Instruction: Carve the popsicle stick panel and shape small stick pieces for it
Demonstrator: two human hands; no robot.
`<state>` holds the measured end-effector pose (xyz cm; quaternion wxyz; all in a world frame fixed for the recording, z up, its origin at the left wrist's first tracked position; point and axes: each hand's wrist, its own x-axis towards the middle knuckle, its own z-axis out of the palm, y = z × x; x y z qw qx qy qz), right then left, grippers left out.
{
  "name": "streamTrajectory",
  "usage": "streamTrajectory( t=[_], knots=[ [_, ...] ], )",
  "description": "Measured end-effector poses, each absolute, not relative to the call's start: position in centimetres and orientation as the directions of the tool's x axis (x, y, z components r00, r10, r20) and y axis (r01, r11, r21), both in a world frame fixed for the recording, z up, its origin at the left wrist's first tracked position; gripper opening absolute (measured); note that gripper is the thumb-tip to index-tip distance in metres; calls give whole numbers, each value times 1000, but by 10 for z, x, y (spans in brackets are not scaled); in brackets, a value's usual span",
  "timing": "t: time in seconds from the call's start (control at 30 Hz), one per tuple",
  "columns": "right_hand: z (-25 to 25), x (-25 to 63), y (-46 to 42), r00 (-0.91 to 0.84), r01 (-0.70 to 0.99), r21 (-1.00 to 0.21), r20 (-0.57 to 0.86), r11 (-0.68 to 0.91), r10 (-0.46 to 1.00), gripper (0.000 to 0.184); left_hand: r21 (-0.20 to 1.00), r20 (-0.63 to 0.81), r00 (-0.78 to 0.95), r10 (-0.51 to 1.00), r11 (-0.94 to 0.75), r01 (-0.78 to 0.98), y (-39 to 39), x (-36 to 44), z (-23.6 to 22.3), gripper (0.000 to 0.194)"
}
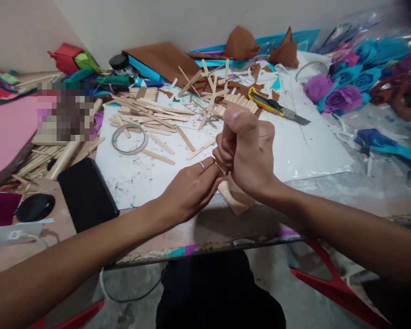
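My left hand (195,187), with a ring on one finger, is closed, its fingertips pressed together. They meet the curled fingers of my right hand (251,153), which is closed with the thumb bent on top. Whatever lies between the fingers of either hand is hidden. Under the hands a flat light-brown piece (238,198) lies near the table's front edge, partly covered. Beyond them are loose craft sticks (150,112), several crossed and standing up from the pile. A yellow box cutter (277,106) with its blade out lies just behind my right hand.
A white sheet (144,183) covers the middle of the table. On it lies a tape roll (129,138). A black phone (87,194) is at the left. Brown paper (164,59) lies at the back, and blue and purple paper flowers (344,98) are at the right.
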<state>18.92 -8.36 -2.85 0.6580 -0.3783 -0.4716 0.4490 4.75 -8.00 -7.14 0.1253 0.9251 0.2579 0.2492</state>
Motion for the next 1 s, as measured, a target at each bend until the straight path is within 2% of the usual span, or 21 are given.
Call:
streamTrajectory(
  t=[0.13, 0.33, 0.47, 0.53, 0.63, 0.73, 0.83, 0.93, 1.0],
  knots=[
    [-30, 190, -84, 150, -342, -882, 290, 325, 945, 60, 360, 380, 756, 533, -838, 410, -80, 48, -71, 18],
    [-34, 189, -88, 177, -284, -905, 275, 317, 945, 64, 384, 394, 749, 533, -836, 392, -79, 47, -71, 18],
    [-31, 193, -89, 121, -324, -921, 189, 218, 975, 66, 440, 380, 734, 563, -808, 392, -79, 46, -70, 17],
    [-22, 197, -90, 88, -374, -899, 209, 227, 974, 67, 452, 374, 732, 570, -801, 393, -79, 46, -69, 19],
    [-4, 208, -90, 107, -422, -845, 313, 328, 944, 71, 460, 388, 721, 574, -798, 388, -79, 45, -68, 23],
    [6, 228, -85, 103, -260, -880, 384, 398, 918, 67, 494, 393, 709, 586, -785, 375, -79, 45, -66, 25],
    [3, 252, -77, 17, 45, -870, 492, 491, 870, 58, 591, 385, 671, 634, -728, 349, -78, 44, -64, 21],
    [-3, 274, -71, -249, 385, -729, 508, 566, 825, 31, 764, 282, 607, 743, -556, 327, -77, 43, -60, 17],
    [-7, 284, -68, -455, 537, -576, 416, 616, 787, 20, 879, 157, 579, 800, -381, 287, -77, 42, -57, 20]
  ],
)
